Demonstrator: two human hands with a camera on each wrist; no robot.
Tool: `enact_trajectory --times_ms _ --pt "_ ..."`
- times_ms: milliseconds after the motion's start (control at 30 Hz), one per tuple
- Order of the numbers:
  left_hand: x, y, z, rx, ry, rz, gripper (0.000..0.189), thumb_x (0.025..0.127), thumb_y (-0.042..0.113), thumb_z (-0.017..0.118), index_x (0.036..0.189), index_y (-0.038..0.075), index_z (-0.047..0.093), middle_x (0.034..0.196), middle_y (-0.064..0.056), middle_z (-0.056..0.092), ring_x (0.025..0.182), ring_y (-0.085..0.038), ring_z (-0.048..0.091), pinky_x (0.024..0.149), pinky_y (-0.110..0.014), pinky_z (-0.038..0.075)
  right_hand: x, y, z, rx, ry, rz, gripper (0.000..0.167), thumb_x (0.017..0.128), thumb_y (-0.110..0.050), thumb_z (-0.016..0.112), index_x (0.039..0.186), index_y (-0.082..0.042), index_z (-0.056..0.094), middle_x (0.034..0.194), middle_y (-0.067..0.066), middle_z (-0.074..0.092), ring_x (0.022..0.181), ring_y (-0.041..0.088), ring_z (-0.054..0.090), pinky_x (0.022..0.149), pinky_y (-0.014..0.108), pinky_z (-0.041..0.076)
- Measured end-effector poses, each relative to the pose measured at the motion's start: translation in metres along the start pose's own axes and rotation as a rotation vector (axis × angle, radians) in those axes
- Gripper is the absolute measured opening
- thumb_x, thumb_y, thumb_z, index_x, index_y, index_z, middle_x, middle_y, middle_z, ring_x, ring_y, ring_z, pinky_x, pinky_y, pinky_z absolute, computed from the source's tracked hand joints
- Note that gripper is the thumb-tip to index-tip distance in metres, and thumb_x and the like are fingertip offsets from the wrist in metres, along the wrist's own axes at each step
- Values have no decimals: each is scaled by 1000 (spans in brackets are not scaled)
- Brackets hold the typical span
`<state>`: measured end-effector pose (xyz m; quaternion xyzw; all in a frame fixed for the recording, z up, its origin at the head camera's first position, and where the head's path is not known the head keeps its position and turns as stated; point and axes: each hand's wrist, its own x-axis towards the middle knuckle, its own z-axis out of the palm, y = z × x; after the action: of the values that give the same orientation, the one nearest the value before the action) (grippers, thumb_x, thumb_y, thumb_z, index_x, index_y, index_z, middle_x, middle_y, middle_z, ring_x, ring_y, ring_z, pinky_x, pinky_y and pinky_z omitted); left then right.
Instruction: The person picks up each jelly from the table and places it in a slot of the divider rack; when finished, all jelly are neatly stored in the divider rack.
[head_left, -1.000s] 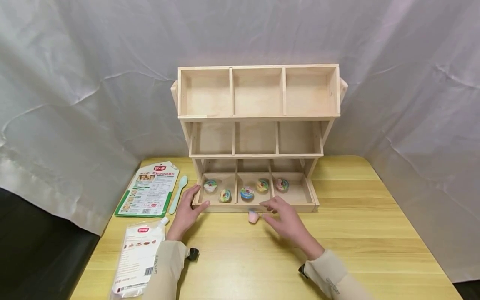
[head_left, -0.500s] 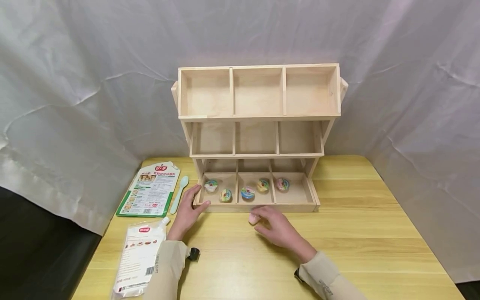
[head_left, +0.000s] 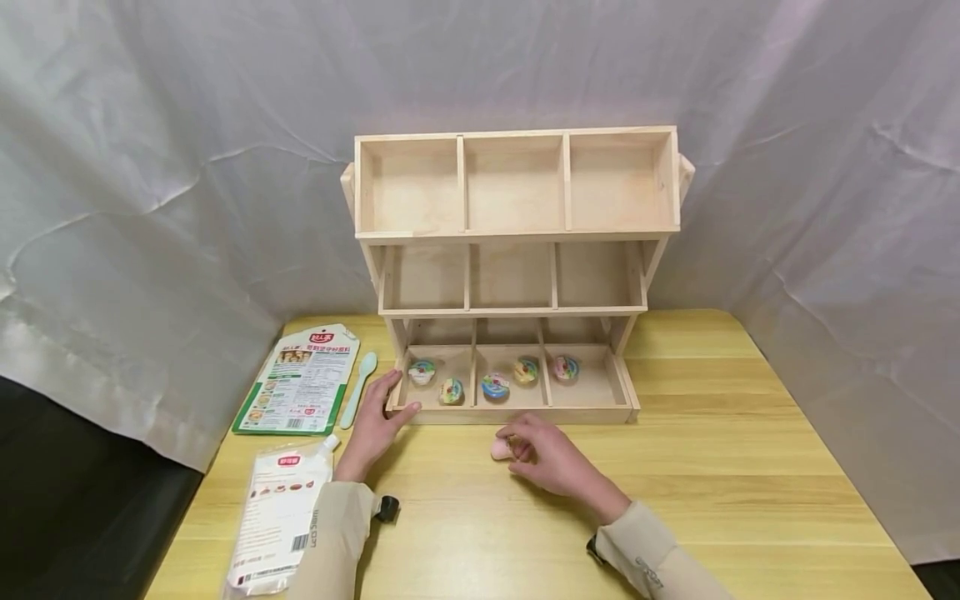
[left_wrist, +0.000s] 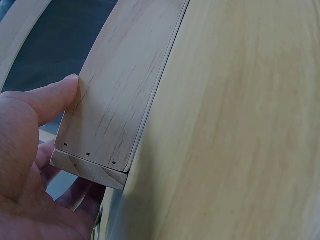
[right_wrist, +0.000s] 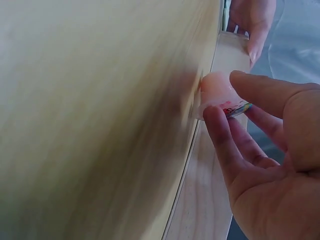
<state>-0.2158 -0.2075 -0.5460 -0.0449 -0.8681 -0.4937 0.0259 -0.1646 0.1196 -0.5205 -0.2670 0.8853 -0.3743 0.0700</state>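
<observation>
Since the earlier frames, the right hand point(head_left: 543, 457) has drawn back from the front rail of the wooden rack point(head_left: 517, 250) and curled round the pink jelly cup point(head_left: 500, 448), which has shifted slightly toward the person. That cup is now pinched between thumb and fingers point(right_wrist: 225, 145), on its side against the table point(head_left: 750, 467), just in front of the rack's bottom tier. Unchanged, the left hand point(head_left: 372, 423) grips the rack's front left corner, thumb along the rail.
</observation>
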Motion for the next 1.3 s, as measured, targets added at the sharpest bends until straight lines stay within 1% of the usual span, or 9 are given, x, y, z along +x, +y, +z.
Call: enact_trajectory --times_ms 133,267,467,700,800,933,1067,1300 --pt "0 1 0 -5 -2 -6 76 97 28 74 160 8 36 167 -16 28 155 -39 28 127 -54 28 0 1 0 -9 -1 -9 51 82 5 82 130 -4 67 127 10 61 91 18 68 79 25 62" --pt "0 1 0 1 -2 -11 75 98 27 74 160 8 36 167 -16 28 155 -39 28 127 -54 27 2 1 1 -18 2 -22 49 83 4 82 129 -4 67 128 9 62 90 20 69 78 24 62" --pt "0 2 0 20 -4 -17 76 98 28 73 160 8 35 168 -16 28 156 -39 27 128 -54 24 5 3 2 -32 8 -30 44 83 0 83 124 -5 69 120 6 64 88 19 68 76 25 61" --pt "0 0 0 29 -6 -21 77 98 30 72 161 8 34 168 -16 27 156 -38 25 129 -54 23 6 3 2 -47 17 -29 38 83 -4 85 117 -9 70 112 1 64 85 16 67 73 21 59" --pt "0 0 -1 33 -3 -18 77 99 31 72 161 8 33 169 -16 27 156 -39 25 129 -54 23 6 3 1 -51 19 -31 37 83 -4 85 116 -9 70 110 1 64 84 16 67 72 23 60" --pt "0 0 0 21 -2 -18 77 98 31 73 161 8 34 168 -16 27 156 -39 26 128 -54 24 4 0 -3 -34 27 -14 38 82 -5 86 116 -9 70 110 2 66 87 17 68 75 28 61" --pt "0 0 0 17 -2 -16 77 98 31 73 161 9 34 168 -16 27 156 -39 26 128 -54 24 4 -3 -7 -25 44 8 38 82 -7 86 116 -11 70 110 2 67 90 20 69 79 29 62" --pt "-1 0 0 24 0 -9 77 98 31 73 161 8 34 168 -16 27 156 -39 26 128 -54 23 2 -7 -15 -21 72 15 41 83 -10 86 120 -12 70 110 3 66 96 24 69 85 41 63"
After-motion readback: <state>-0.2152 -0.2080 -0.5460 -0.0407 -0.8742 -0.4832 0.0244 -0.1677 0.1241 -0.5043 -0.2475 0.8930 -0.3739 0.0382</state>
